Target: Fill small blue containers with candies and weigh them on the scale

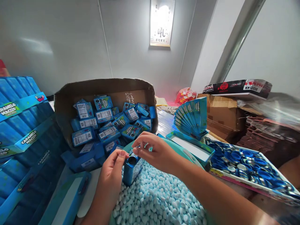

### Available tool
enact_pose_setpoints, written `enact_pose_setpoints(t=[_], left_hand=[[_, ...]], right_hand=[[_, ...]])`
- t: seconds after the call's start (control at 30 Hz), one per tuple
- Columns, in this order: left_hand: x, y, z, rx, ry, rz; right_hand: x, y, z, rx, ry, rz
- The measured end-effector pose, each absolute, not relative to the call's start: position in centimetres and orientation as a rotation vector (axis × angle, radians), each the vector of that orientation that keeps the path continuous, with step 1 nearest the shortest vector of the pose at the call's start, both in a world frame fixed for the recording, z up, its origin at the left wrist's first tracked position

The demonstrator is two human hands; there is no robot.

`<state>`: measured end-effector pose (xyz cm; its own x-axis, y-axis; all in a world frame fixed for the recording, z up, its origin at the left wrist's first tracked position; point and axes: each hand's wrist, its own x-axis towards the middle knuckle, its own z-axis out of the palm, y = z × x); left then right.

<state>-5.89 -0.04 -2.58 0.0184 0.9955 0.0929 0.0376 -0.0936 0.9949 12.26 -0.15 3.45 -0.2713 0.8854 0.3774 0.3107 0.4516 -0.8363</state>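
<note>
A small blue candy box stands tilted over a heap of pale blue candies, with a dark round hole at its top. My left hand grips that box by its upper left edge, thumb and fingers closed. Over the top of the box, my right hand has its thumb and fingers bent together in a pinch close to the hole. Whatever lies between those fingertips is too small and hidden to make out. The candies fill a teal tub, whose rim shows behind my right hand.
Behind stands a cardboard carton of blue candy boxes. Stacked display trays rise at the left. On the right are an open blue tray, fanned flat cartons and a box of blue-rimmed metal caps.
</note>
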Motion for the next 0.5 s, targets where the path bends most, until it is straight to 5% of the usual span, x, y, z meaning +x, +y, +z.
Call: enact_pose_setpoints(t=[0.5], left_hand=[[-6.6, 0.6, -3.9, 1.308, 1.341, 1.331]], right_hand=[[13.1, 1.5, 2.3, -1.282, -1.734, 0.674]])
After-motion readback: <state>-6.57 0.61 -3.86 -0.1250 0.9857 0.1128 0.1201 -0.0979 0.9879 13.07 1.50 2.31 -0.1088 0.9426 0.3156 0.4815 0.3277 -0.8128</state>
